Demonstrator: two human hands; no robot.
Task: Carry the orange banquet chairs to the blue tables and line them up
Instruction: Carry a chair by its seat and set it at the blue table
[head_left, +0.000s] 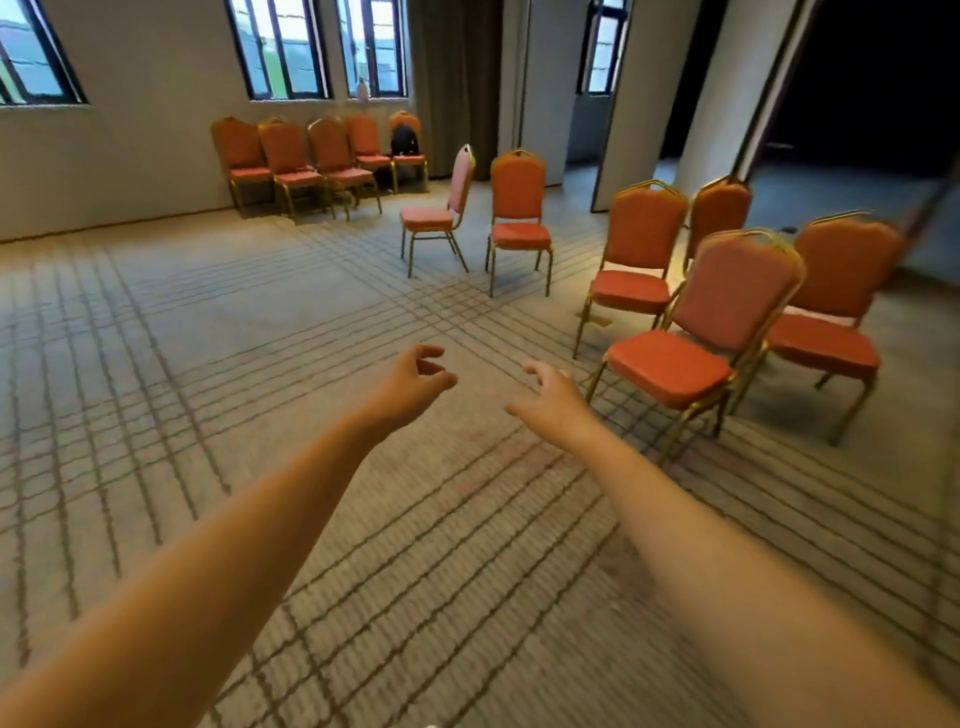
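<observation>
Spreading over the patterned carpet (208, 322), orange banquet chairs (519, 187) stand scattered; no blue tables show. The nearest chair (732, 291) stands just right of the arms: stiff metal frame, likely light, best taken by backrest top and seat edge. Left hand (410, 382) and right hand (553, 397) hover empty, fingers loosely curled
</observation>
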